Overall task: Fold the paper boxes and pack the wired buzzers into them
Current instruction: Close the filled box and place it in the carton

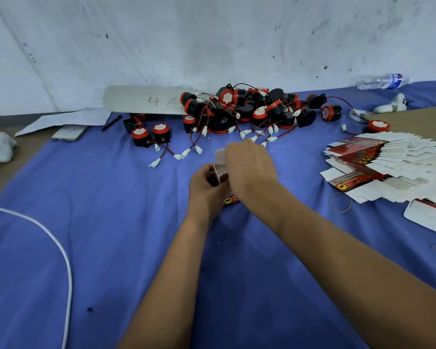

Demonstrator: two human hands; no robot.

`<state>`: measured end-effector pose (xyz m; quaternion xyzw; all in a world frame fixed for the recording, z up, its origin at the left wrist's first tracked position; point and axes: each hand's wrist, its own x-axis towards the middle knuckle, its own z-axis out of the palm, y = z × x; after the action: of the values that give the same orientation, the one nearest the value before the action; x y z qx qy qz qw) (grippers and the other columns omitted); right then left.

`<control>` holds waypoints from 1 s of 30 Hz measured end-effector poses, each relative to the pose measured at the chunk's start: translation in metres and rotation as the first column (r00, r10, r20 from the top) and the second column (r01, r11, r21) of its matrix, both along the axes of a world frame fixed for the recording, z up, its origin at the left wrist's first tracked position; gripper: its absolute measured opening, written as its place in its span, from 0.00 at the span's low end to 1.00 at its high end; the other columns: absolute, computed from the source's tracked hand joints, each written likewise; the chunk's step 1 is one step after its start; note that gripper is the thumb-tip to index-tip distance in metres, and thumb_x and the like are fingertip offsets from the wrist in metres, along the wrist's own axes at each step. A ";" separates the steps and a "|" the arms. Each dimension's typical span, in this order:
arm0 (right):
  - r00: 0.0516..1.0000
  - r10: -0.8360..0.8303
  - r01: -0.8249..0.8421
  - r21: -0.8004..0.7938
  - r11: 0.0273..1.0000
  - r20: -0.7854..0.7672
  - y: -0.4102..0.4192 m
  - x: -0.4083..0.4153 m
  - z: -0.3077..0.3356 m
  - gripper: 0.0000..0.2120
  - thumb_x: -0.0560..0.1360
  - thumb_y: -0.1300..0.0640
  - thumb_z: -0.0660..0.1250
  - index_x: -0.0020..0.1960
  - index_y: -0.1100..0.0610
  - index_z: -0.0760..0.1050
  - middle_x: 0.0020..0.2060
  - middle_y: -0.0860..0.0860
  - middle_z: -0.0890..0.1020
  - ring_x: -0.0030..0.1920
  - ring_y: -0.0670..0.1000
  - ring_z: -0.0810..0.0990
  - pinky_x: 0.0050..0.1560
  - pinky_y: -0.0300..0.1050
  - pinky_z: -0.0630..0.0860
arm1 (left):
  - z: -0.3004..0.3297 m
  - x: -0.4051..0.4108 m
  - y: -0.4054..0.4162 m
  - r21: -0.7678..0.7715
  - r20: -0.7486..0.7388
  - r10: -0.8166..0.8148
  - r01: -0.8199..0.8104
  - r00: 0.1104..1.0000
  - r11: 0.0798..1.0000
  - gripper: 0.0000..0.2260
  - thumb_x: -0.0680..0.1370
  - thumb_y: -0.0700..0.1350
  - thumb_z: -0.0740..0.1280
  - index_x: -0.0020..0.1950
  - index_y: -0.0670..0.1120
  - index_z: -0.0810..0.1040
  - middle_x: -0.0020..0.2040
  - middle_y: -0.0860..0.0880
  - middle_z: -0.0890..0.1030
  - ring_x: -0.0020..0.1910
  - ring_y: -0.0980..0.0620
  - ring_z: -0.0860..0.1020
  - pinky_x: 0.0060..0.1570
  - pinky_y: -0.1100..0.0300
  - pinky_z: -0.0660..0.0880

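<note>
A small red and white paper box (220, 173) is held upright above the blue cloth at the middle. My left hand (207, 190) grips its left side from below. My right hand (249, 170) covers its top and right side, fingers curled over a white flap. A pile of black and red wired buzzers (249, 109) with white connectors lies behind the hands. Two more buzzers (151, 134) sit to the pile's left. A fanned stack of flat box blanks (388, 165) lies at the right.
The blue cloth (111, 210) covers the table. A white cable (61, 248) curves at the left. A phone (68, 133), a pen (111, 122) and a "46" card (146, 99) lie at the back left. A water bottle (380, 81) lies far right, a rubber band (340, 202) near the blanks.
</note>
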<state>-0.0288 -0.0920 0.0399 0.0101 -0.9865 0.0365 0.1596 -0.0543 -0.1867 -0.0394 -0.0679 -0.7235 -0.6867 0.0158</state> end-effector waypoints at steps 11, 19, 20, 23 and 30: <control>0.993 -0.095 0.093 -0.036 0.995 -0.063 0.002 -0.005 -0.024 0.07 0.75 0.65 0.64 0.46 0.54 0.71 0.46 0.53 0.81 0.45 0.56 0.78 0.37 0.47 0.64 | -0.004 -0.002 -0.004 0.082 0.021 -0.039 0.037 0.999 0.996 0.09 0.76 0.38 0.75 0.54 0.46 0.81 0.45 0.47 0.87 0.39 0.53 0.84 0.37 0.60 0.78; 0.992 0.112 -0.114 -0.031 0.993 -0.048 0.001 -0.004 -0.021 0.14 0.73 0.68 0.66 0.55 0.57 0.70 0.39 0.51 0.70 0.41 0.54 0.68 0.38 0.47 0.64 | 0.002 0.002 -0.005 0.055 0.024 -0.044 0.042 0.999 0.998 0.11 0.75 0.31 0.70 0.53 0.44 0.80 0.41 0.42 0.85 0.34 0.49 0.81 0.33 0.56 0.77; 0.990 0.127 -0.129 -0.025 0.991 -0.060 0.002 -0.004 -0.021 0.13 0.73 0.67 0.66 0.54 0.57 0.69 0.39 0.51 0.70 0.40 0.54 0.67 0.37 0.47 0.63 | 0.002 0.003 -0.006 0.049 0.024 -0.043 0.042 0.999 0.998 0.11 0.75 0.31 0.71 0.53 0.44 0.80 0.42 0.42 0.85 0.35 0.49 0.82 0.34 0.56 0.78; 0.979 0.196 -0.196 0.000 0.981 -0.048 0.008 -0.006 -0.023 0.07 0.74 0.65 0.64 0.47 0.56 0.69 0.38 0.50 0.71 0.40 0.53 0.70 0.36 0.46 0.64 | 0.003 0.004 -0.006 0.040 0.034 -0.045 0.043 0.998 0.998 0.13 0.74 0.31 0.72 0.52 0.46 0.80 0.42 0.46 0.87 0.38 0.51 0.84 0.36 0.58 0.81; 0.923 0.364 -0.333 -0.218 0.917 0.124 0.033 -0.017 -0.009 0.07 0.80 0.57 0.65 0.53 0.55 0.81 0.49 0.54 0.83 0.51 0.55 0.78 0.51 0.55 0.76 | 0.003 0.001 -0.007 0.013 0.036 -0.054 0.054 0.998 0.998 0.13 0.75 0.31 0.72 0.55 0.46 0.79 0.46 0.47 0.87 0.43 0.52 0.85 0.41 0.60 0.81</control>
<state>-0.0455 -0.0586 0.0305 0.1677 -0.9702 0.1604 0.0699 -0.0533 -0.1940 -0.0360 -0.0749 -0.7174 -0.6924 -0.0154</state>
